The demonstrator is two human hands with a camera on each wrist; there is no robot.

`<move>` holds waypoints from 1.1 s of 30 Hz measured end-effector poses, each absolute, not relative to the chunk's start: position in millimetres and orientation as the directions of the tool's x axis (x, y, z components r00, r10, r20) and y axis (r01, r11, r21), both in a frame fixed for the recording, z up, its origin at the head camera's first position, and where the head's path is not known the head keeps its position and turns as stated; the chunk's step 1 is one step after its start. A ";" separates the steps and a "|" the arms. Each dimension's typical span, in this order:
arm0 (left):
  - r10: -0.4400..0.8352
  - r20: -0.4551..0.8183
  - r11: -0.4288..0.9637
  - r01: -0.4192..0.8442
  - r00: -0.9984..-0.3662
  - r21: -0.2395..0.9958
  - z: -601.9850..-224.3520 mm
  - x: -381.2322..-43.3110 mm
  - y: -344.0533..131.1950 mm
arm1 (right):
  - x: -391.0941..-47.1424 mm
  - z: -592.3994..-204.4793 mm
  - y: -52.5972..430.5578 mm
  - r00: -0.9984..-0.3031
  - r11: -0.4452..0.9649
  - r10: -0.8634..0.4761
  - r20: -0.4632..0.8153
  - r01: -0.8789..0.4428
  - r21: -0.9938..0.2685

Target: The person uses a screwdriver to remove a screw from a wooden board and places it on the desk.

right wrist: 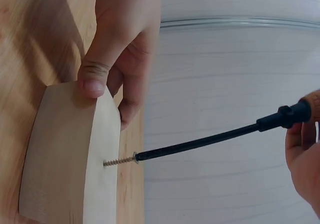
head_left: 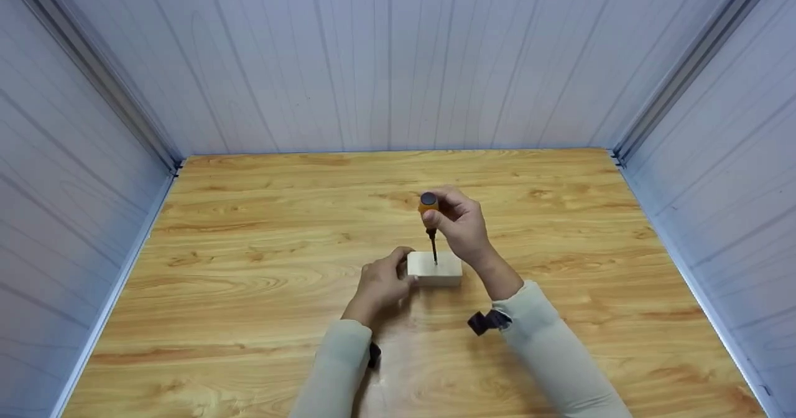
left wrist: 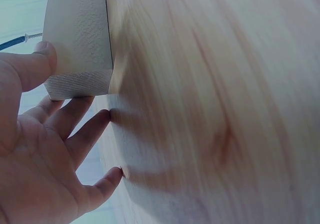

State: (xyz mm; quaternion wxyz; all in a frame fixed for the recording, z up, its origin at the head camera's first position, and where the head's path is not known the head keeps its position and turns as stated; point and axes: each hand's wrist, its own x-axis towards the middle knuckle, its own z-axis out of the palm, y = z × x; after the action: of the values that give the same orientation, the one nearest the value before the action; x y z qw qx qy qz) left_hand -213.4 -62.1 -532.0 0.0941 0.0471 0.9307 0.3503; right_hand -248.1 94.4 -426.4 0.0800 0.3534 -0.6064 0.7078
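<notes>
A pale wooden block (head_left: 435, 275) lies on the table, its left end gripped between the thumb and fingers of my left hand (head_left: 384, 284). From the block's top face a screw (right wrist: 119, 161) stands up, its tip in the wood and much of its thread showing. My right hand (head_left: 463, 222) holds a screwdriver (head_left: 428, 206) by its orange handle with a dark end cap, above the block. In the right wrist view the black shaft (right wrist: 200, 143) meets the screw head. The left wrist view shows the left thumb (left wrist: 44, 51) on the block's side and two fingertips touching the table.
The wood-grain table (head_left: 261, 237) is bounded by a white panelled back wall (head_left: 385, 63) and side walls (head_left: 68, 175). Dark wrist-worn devices (head_left: 488, 322) sit at both sleeve cuffs.
</notes>
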 end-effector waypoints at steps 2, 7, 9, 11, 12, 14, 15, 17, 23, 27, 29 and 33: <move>0.154 -0.138 0.749 0.025 -0.978 0.662 -532.0 -213.4 -62.2 | -248.4 -425.8 95.0 -0.715 -0.265 -0.349 0.606 -0.545 -0.796; 0.159 -0.122 0.753 0.040 -0.980 0.656 -532.2 -213.8 -62.5 | -248.2 -423.4 93.7 -0.680 -0.324 -0.385 0.624 -0.534 -0.781; 0.157 -0.123 0.756 0.039 -0.980 0.653 -532.1 -213.7 -62.5 | -247.2 -423.8 93.2 -0.675 -0.311 -0.381 0.632 -0.550 -0.775; 0.156 -0.122 0.757 0.039 -0.980 0.652 -532.0 -213.3 -62.4 | -246.2 -425.0 92.4 -0.676 -0.251 -0.362 0.642 -0.592 -0.766; 0.157 -0.120 0.757 0.041 -0.980 0.652 -531.9 -213.0 -62.4 | -245.4 -425.3 92.0 -0.677 -0.209 -0.349 0.648 -0.617 -0.758; 0.155 -0.114 0.756 0.044 -0.981 0.653 -531.9 -212.5 -62.5 | -243.7 -425.2 91.0 -0.686 -0.116 -0.311 0.658 -0.660 -0.742; 0.156 -0.112 0.754 0.045 -0.981 0.655 -532.0 -212.2 -62.5 | -242.9 -424.8 90.5 -0.691 -0.068 -0.290 0.662 -0.675 -0.735; 0.154 -0.109 0.751 0.045 -0.982 0.659 -532.2 -211.6 -62.5 | -241.2 -423.5 90.1 -0.701 0.014 -0.258 0.665 -0.691 -0.723; 0.143 -0.123 0.745 0.025 -0.982 0.667 -531.4 -211.7 -62.0 | -230.5 -407.8 94.8 -0.688 0.083 -0.344 0.639 -0.700 -0.709; 0.159 -0.114 0.754 0.046 -0.981 0.656 -531.8 -213.6 -62.0 | -234.2 -410.0 100.1 -0.607 0.109 -0.449 0.656 -0.766 -0.634; 0.165 -0.111 0.756 0.053 -0.980 0.653 -531.9 -214.0 -62.2 | -236.4 -412.7 102.2 -0.583 0.141 -0.467 0.665 -0.791 -0.595; 0.164 -0.115 0.752 0.049 -0.980 0.657 -531.9 -213.5 -62.5 | -235.6 -412.6 103.9 -0.581 0.307 -0.426 0.693 -0.814 -0.493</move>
State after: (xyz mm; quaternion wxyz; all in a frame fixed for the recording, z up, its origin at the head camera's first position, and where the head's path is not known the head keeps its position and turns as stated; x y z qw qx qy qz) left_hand -213.5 -62.5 -531.9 0.0830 0.0572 0.9323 0.3474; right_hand -235.6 103.9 -412.6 0.2241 0.3991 -0.7768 0.4326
